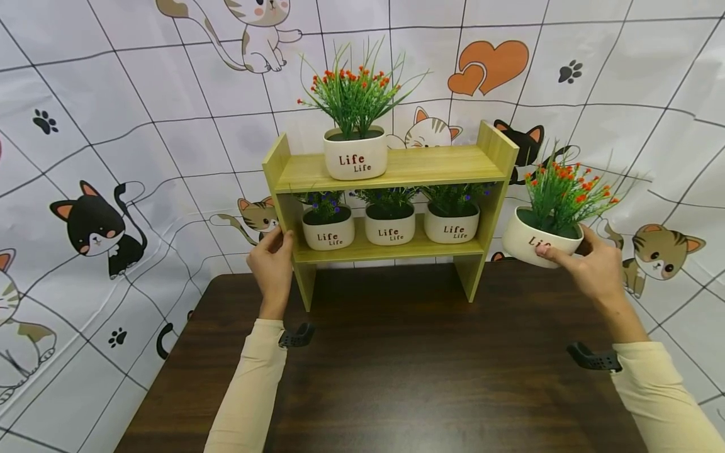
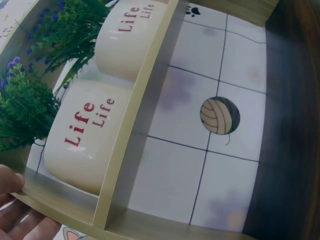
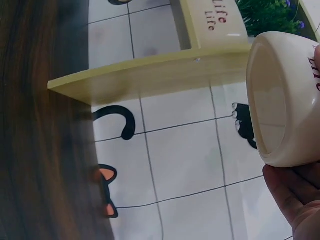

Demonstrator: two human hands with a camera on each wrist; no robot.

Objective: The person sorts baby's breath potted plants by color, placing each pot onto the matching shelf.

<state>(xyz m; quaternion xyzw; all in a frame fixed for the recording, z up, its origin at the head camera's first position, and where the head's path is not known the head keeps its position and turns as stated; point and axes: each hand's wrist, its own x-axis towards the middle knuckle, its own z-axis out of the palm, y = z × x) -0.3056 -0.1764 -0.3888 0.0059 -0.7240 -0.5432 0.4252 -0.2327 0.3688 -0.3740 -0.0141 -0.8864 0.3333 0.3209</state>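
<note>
In the head view my right hand (image 1: pixel 597 264) grips a white oval flowerpot (image 1: pixel 538 242) with orange flowers, raised and slightly tilted to the right of a small wooden shelf (image 1: pixel 391 253). The right wrist view shows the pot's underside (image 3: pixel 270 115), with fingers (image 3: pixel 287 192) beneath it. My left hand (image 1: pixel 274 264) pinches the shelf's left side panel; the thumb (image 2: pixel 10 180) lies on the board's edge in the left wrist view. Another orange-flowered pot (image 1: pixel 355 157) sits on the top board, left of its middle. Below it, three pots with purple flowers (image 1: pixel 389 225) stand in a row.
The shelf stands toward the back of a dark wooden table (image 1: pixel 391 365). Right behind it hangs a white wall covering (image 1: pixel 187 145) printed with grid lines and cartoon cats. Both wrists wear dark bands, the left one (image 1: pixel 296 335) beside the beige sleeve.
</note>
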